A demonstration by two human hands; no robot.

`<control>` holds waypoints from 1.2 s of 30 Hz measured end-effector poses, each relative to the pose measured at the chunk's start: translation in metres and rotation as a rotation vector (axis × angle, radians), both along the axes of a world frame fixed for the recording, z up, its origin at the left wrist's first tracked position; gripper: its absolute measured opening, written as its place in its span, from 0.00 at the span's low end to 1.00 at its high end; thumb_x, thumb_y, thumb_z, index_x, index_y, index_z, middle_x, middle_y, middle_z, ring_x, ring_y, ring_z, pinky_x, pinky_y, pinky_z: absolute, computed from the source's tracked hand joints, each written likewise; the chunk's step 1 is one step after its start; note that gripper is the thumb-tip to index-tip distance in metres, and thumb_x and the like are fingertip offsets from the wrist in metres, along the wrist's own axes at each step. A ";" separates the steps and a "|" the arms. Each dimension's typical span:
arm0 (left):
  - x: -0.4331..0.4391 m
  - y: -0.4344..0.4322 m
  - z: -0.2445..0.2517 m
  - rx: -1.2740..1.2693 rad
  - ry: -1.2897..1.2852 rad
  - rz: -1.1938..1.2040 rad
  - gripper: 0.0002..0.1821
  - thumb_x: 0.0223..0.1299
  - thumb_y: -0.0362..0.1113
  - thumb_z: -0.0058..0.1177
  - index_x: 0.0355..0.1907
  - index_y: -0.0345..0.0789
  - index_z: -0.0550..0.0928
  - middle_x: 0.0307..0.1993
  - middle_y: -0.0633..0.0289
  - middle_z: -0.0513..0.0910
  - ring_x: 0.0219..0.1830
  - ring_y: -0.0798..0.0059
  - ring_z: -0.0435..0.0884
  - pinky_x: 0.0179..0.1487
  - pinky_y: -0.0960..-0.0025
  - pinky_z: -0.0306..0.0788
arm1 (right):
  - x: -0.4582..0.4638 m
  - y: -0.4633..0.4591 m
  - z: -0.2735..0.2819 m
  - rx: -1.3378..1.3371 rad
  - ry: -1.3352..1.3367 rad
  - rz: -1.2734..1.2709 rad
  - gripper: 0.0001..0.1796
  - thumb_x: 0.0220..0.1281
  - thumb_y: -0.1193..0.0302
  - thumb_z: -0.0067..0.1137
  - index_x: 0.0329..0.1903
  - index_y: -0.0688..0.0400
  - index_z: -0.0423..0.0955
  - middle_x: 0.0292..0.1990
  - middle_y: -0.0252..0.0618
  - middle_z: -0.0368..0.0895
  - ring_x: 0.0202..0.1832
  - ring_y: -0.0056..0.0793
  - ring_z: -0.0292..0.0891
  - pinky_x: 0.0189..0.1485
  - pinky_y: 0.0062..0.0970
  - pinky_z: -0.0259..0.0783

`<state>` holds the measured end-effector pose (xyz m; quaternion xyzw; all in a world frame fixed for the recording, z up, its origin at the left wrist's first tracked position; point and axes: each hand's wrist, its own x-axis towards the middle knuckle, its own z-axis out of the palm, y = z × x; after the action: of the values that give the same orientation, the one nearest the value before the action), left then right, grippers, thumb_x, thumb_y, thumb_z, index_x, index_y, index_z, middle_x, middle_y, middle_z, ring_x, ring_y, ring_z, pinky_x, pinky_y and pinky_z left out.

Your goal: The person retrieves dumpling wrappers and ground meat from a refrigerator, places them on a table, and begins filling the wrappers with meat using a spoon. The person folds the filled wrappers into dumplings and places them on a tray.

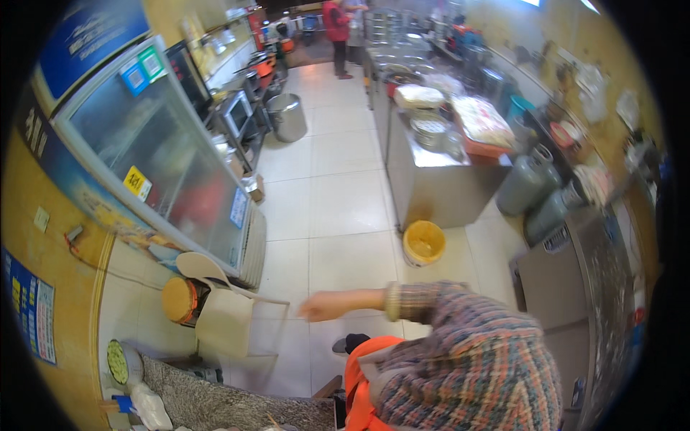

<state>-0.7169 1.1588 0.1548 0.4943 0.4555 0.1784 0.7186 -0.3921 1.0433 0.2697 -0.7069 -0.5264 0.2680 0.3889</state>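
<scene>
My right hand (322, 307) reaches across to the left from a plaid sleeve (469, 323) with a pale cuff. It is blurred, over the tiled floor, and no object shows in it; how far its fingers are closed is unclear. Nearest to it is a beige chair (225, 323), just left of the hand. An orange apron (358, 372) hangs below the sleeve, beside a dark shoe (350, 343). My left hand is out of view. At the bottom left, a container of chopped green food (117, 362) and a clear plastic bag (151, 407) lie by a speckled grey surface (232, 396).
A round-topped stool (179, 300) stands behind the chair, beside a glass-door refrigerator (161, 145). Ahead are a yellow bucket (424, 242), a steel counter (447, 194) and a large metal pot (287, 117). Gas cylinders (528, 180) stand right. Two people (337, 32) are far off.
</scene>
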 end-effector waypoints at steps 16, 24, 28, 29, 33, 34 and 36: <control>0.079 -0.262 -0.054 0.277 -0.027 -0.981 0.19 0.59 0.32 0.51 0.51 0.24 0.72 0.48 0.48 0.75 0.50 0.60 0.76 0.53 0.60 0.76 | -0.179 -0.432 0.033 -0.065 0.024 -0.745 0.17 0.58 0.69 0.51 0.50 0.60 0.76 0.39 0.48 0.82 0.44 0.46 0.77 0.48 0.43 0.72; 0.196 -0.445 -0.133 0.634 -0.352 -1.361 0.17 0.58 0.28 0.54 0.49 0.22 0.74 0.46 0.47 0.76 0.48 0.60 0.77 0.52 0.61 0.77 | -0.215 -0.708 0.066 -0.176 -0.034 -1.147 0.17 0.57 0.69 0.49 0.49 0.61 0.76 0.40 0.49 0.81 0.44 0.48 0.77 0.48 0.43 0.71; 0.280 -0.503 -0.138 0.699 -1.111 -1.503 0.16 0.57 0.26 0.55 0.48 0.21 0.75 0.45 0.46 0.77 0.48 0.60 0.78 0.52 0.62 0.77 | -0.246 -0.816 0.064 -0.041 -0.068 -1.538 0.16 0.57 0.69 0.49 0.47 0.61 0.77 0.41 0.50 0.82 0.45 0.48 0.78 0.48 0.42 0.71; 0.298 -0.536 -0.143 0.735 -1.130 -1.577 0.16 0.57 0.27 0.55 0.48 0.21 0.75 0.44 0.47 0.77 0.47 0.61 0.77 0.51 0.62 0.77 | -0.256 -0.832 0.060 -0.013 -0.091 -1.607 0.15 0.56 0.69 0.49 0.45 0.60 0.78 0.39 0.49 0.82 0.44 0.48 0.78 0.48 0.42 0.72; 0.347 -0.691 -0.136 0.578 -0.509 -1.590 0.17 0.58 0.28 0.54 0.49 0.22 0.74 0.44 0.48 0.77 0.46 0.61 0.78 0.50 0.62 0.77 | -0.289 -0.860 0.042 0.011 -0.016 -1.862 0.15 0.57 0.69 0.49 0.43 0.60 0.79 0.38 0.48 0.83 0.44 0.49 0.78 0.49 0.42 0.72; 0.351 -0.720 -0.122 0.531 -0.474 -1.610 0.18 0.58 0.28 0.54 0.50 0.23 0.74 0.44 0.47 0.77 0.45 0.61 0.78 0.50 0.63 0.77 | -0.300 -0.872 0.037 -0.014 0.005 -1.936 0.16 0.59 0.67 0.50 0.46 0.60 0.78 0.39 0.49 0.83 0.42 0.47 0.79 0.47 0.40 0.73; 0.353 -0.771 -0.079 0.447 -0.431 -1.647 0.18 0.59 0.29 0.54 0.51 0.23 0.73 0.44 0.47 0.78 0.45 0.61 0.79 0.50 0.63 0.77 | -0.325 -0.909 0.037 0.078 0.066 -2.099 0.18 0.63 0.63 0.50 0.49 0.60 0.77 0.40 0.48 0.83 0.39 0.41 0.80 0.44 0.37 0.74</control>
<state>-0.3639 0.3875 0.0760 0.7504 -0.2369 -0.2223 0.5757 -0.7170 0.1340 0.3062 -0.7877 0.3533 -0.2017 0.4626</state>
